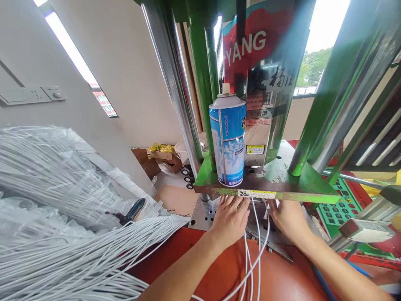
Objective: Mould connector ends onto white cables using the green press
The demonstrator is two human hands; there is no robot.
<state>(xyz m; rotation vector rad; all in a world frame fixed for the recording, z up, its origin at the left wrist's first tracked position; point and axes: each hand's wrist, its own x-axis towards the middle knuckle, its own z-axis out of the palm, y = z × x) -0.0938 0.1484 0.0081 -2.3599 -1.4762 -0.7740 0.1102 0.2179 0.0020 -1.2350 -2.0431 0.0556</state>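
Observation:
My left hand reaches under the front edge of the green press plate. Its fingers are bent and close together, and the tips are hidden below the plate. My right hand reaches under the same edge farther right, fingers closed and mostly out of sight. What either hand grips cannot be made out. Several white cables run from the gap between the hands down over the red surface. Below the plate lies a metal bed with holes. A blue and white spray can stands upright on the plate.
A large bundle of white cables and plastic-wrapped stacks fill the left. A dark-handled tool lies on them. Chrome columns rise from the press. A green button panel stands right; cardboard boxes sit behind.

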